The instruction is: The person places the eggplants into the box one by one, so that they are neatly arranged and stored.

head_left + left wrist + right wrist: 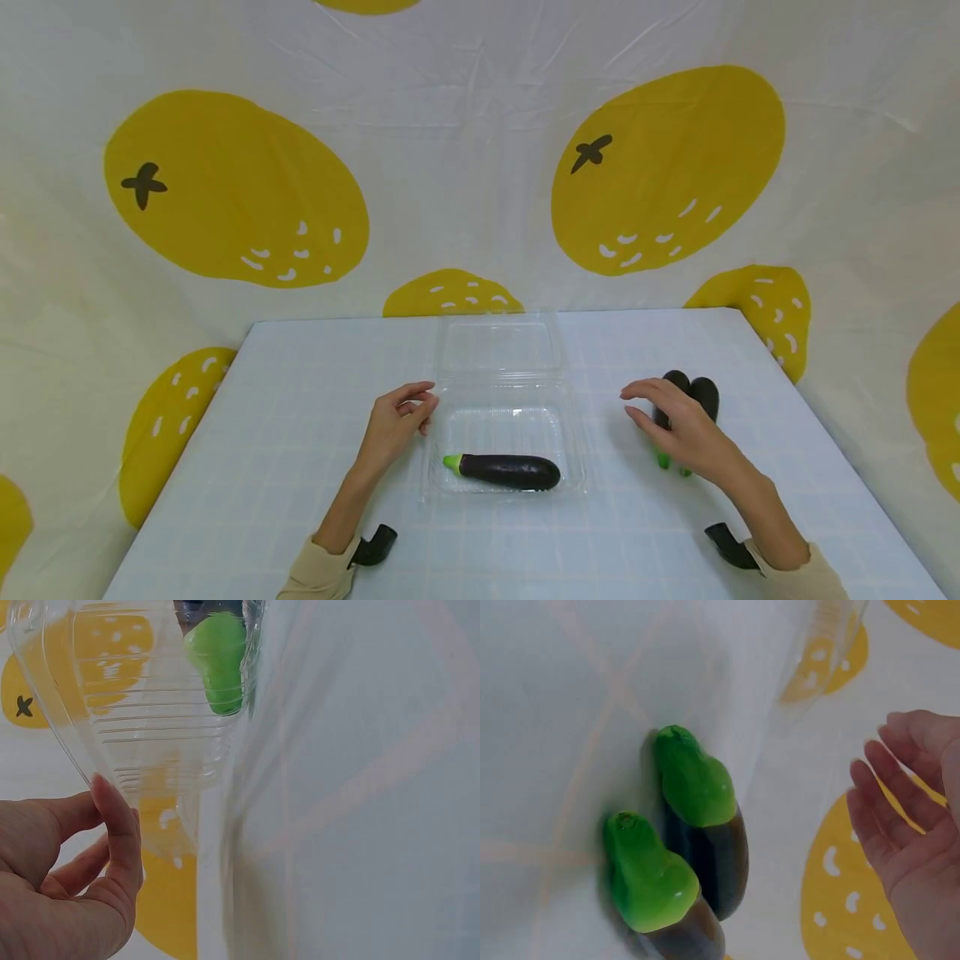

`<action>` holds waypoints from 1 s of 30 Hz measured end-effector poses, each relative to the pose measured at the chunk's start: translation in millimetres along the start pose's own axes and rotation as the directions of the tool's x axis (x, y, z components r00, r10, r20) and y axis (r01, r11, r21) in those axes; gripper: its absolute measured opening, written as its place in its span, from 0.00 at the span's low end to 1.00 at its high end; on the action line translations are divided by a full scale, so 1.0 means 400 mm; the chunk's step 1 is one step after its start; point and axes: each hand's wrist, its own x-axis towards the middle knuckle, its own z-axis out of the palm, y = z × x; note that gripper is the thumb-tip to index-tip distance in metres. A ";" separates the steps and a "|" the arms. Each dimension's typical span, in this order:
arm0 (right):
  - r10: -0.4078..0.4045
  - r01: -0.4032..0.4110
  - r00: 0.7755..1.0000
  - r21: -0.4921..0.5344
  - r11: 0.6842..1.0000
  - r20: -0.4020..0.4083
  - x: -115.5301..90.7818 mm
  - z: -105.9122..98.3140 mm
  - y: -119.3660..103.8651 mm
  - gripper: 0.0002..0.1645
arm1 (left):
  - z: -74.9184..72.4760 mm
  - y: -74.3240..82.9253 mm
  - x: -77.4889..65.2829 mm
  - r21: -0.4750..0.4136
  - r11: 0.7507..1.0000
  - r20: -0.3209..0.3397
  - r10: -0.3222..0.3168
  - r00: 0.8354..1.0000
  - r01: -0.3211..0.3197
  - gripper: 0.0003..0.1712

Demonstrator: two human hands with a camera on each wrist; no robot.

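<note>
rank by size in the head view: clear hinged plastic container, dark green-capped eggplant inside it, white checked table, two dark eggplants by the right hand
1. White checked table
2. Clear hinged plastic container
3. Dark green-capped eggplant inside it
Not ranked: two dark eggplants, partly hidden by the right hand, so unsure.

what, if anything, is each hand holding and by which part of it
The right hand holds nothing. The left hand is at the left rim of the clear plastic clamshell; whether it pinches that rim cannot be told.
</note>
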 end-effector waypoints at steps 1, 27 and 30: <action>0.007 -0.007 1.000 -0.001 1.000 -0.003 -0.006 -0.002 0.005 0.27 | 0.000 0.000 0.000 0.000 1.000 0.001 0.000 1.000 0.000 0.20; 0.172 -0.161 0.984 -0.182 0.970 0.050 -0.093 -0.031 0.066 0.20 | 0.003 0.000 0.000 0.003 1.000 -0.004 -0.004 1.000 0.004 0.20; 0.178 -0.166 0.983 -0.185 0.969 0.051 -0.096 -0.032 0.070 0.21 | 0.003 -0.001 0.001 0.002 1.000 -0.008 -0.008 1.000 0.008 0.20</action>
